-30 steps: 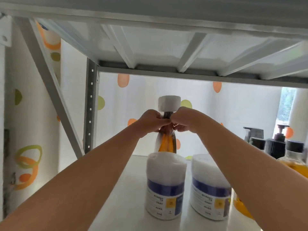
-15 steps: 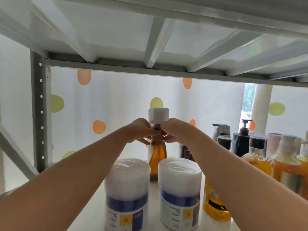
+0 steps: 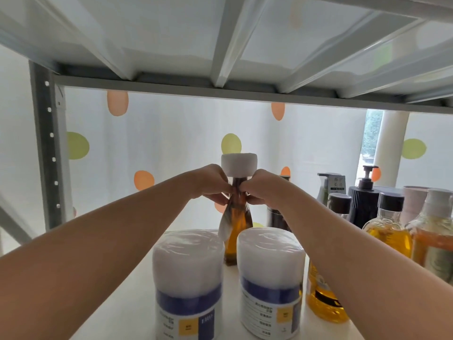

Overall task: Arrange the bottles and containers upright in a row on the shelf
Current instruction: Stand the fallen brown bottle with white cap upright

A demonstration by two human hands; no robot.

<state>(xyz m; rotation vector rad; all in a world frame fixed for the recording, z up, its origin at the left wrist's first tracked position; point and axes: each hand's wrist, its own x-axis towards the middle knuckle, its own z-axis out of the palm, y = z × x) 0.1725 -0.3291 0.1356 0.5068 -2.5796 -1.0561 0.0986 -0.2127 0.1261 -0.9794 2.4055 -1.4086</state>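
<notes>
amber bottle (image 3: pixel 237 231) barely shifted since earlier | left hand (image 3: pixel 210 185) and right hand (image 3: pixel 259 186) pinch its neck | upright behind white tubs (image 3: pixel 187 273)

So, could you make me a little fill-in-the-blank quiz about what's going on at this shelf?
The left hand and right hand both pinch the amber bottle at its ____.
The cap on that bottle is ____.
The two tubs in front of it each carry a ____ band.
Missing words: neck, white, blue.
</notes>
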